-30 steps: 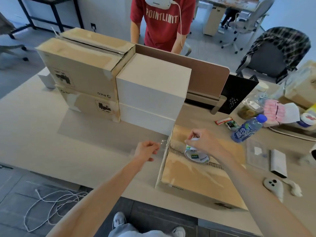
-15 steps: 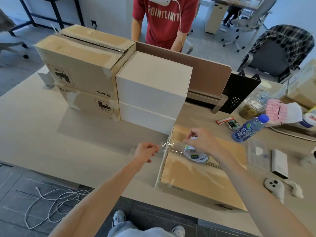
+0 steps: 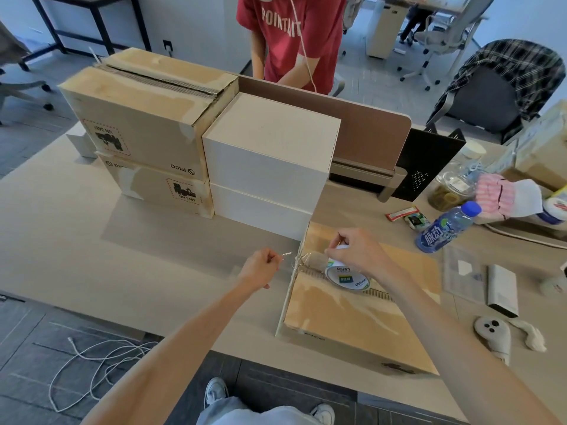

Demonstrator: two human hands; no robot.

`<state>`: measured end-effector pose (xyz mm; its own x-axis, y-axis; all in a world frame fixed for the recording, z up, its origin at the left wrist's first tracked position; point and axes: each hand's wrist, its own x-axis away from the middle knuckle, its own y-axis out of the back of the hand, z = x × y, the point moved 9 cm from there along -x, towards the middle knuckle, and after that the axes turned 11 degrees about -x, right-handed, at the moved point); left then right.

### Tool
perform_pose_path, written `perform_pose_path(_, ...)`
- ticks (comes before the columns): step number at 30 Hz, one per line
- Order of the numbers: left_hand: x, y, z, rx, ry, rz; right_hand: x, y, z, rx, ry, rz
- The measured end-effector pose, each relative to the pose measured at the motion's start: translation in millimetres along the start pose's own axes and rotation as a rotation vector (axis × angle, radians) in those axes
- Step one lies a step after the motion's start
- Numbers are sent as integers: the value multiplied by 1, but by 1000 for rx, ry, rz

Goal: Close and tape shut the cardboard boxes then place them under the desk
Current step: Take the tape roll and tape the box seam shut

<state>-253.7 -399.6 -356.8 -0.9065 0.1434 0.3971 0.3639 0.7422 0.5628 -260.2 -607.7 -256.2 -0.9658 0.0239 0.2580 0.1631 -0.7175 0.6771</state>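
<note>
A flat brown cardboard box (image 3: 352, 320) lies on the desk (image 3: 61, 246) in front of me, flaps closed along a middle seam. On that seam rests a roll of clear tape (image 3: 346, 276), and my right hand (image 3: 357, 251) grips it from above. My left hand (image 3: 259, 268) pinches the free end of the tape strip (image 3: 290, 259), stretched off the box's left edge. Two more brown boxes (image 3: 144, 118) are stacked at the back left.
Two white boxes (image 3: 270, 154) stand stacked beside the brown ones. A water bottle (image 3: 445, 228), a jar, a pink cloth and a white controller (image 3: 492, 332) lie on the right. A person in a red shirt (image 3: 291, 35) stands behind the divider. A white cable (image 3: 92, 366) lies on the floor.
My left hand has drawn the tape end slightly further left and the strip is more crumpled. The right hand stays on the roll.
</note>
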Motion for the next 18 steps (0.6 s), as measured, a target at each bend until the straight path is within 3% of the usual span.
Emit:
perform_pose_path(7,0,7,2,-110,-13,-27,-1,-1,-1,-2,-4,2)
perform_pose_path(18,-5,-22,20,31,64,13,4,0,-1,-14,10,-13)
